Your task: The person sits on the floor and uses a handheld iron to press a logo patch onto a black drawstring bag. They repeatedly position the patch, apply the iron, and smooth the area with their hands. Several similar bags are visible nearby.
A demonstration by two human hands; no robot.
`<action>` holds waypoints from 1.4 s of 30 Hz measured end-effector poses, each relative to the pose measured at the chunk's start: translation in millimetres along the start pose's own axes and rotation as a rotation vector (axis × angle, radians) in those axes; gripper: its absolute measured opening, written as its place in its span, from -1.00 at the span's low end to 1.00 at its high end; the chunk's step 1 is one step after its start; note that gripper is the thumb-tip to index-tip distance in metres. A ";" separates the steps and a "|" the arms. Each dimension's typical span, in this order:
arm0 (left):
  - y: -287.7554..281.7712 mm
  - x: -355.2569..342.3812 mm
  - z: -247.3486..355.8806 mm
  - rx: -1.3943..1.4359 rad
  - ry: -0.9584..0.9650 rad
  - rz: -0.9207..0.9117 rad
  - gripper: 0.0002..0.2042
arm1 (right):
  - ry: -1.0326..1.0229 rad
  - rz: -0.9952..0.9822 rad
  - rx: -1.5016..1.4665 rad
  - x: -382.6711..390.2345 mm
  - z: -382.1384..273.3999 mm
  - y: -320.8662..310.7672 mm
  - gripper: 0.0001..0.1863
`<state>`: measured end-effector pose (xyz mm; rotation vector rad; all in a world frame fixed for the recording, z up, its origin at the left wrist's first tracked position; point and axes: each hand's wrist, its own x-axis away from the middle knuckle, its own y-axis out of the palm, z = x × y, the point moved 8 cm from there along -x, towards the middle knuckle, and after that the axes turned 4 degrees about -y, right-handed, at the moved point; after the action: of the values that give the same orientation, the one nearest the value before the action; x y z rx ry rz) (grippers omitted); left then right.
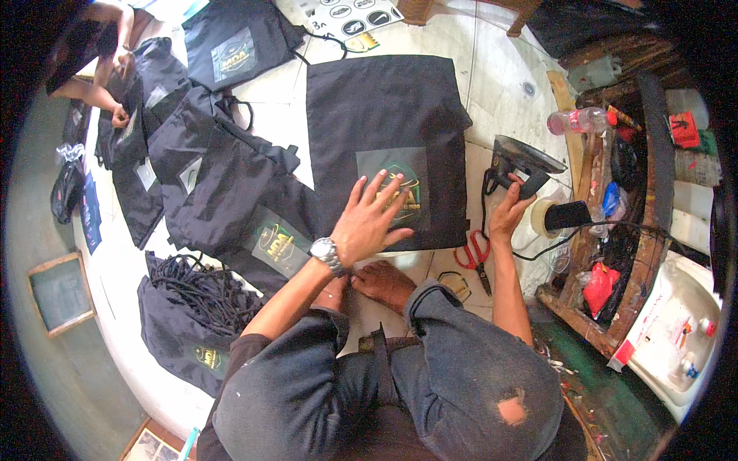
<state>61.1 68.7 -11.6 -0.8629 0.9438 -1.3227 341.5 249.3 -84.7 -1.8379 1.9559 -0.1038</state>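
Observation:
A black fabric bag lies flat on the pale floor in front of me. On its lower part sits a clear transfer film with a green and gold emblem. My left hand, wearing a wristwatch, rests on that film with its fingers spread. Off the bag's right side, my right hand is wrapped round the handle of a clothes iron. The iron is tilted, its soleplate turned up and away from the bag. Red-handled scissors lie between the bag and my right forearm.
Several black bags overlap at the left, some bearing films. Another bag holds bundled cords. A co-worker's hands handle fabric at the upper left. At the right are a tape roll, a plastic bottle and a wooden rack.

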 end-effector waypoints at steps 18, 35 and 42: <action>-64.0 76.7 -82.5 0.686 -0.644 0.351 -0.70 | 0.066 -0.693 0.300 -13.7 -150.9 18.4 -0.33; -395.5 347.2 -184.1 1.736 -0.156 1.198 -0.72 | -0.224 -1.533 -0.974 151.2 -711.3 334.5 -0.58; -412.6 609.8 -135.3 0.694 -0.993 1.462 -0.41 | -0.201 -1.873 -0.744 342.3 -610.2 325.8 -0.69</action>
<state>-216.1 -565.4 273.7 -0.0496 0.0878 0.1679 -190.4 -196.1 253.5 -3.2077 -0.5042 0.2608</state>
